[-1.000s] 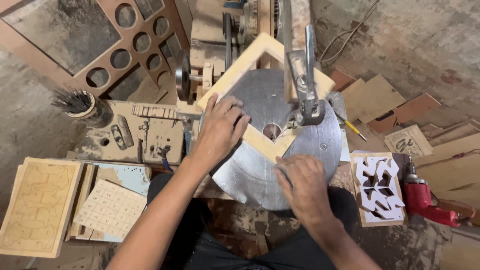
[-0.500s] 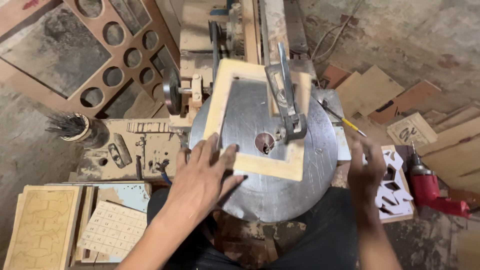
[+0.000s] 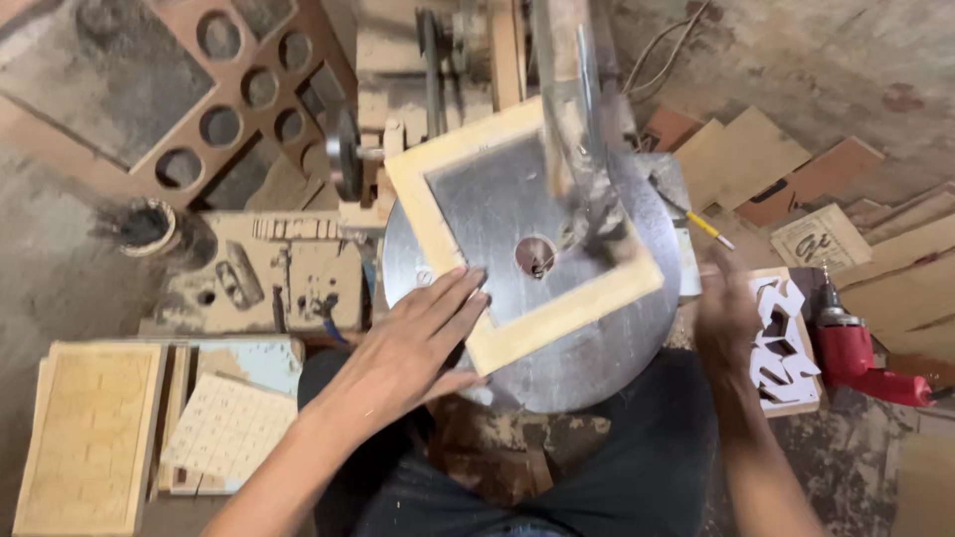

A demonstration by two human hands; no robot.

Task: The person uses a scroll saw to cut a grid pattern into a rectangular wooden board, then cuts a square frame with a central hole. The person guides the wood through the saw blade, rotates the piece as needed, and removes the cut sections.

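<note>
The left hand [image 3: 416,343] lies flat and open, fingers spread, its fingertips pressing on the near left corner of the square wooden frame [image 3: 522,234]. The frame rests on the round metal saw table [image 3: 587,358], turned at a slant, with the table's centre hole [image 3: 535,256] showing through its open middle. The saw's upright arm [image 3: 582,139] comes down over the frame's far side.

The right hand [image 3: 729,308] is off the frame, blurred, beside the right rim of the round table and just in front of a small board with cut-out shapes [image 3: 781,343]; I cannot tell whether its fingers are apart or together. A red power drill [image 3: 856,353] lies just right of that board, and a yellow pencil [image 3: 708,229] lies beyond the hand. On the left lie carved pale panels [image 3: 90,438] and a brown board with round holes [image 3: 239,89].
</note>
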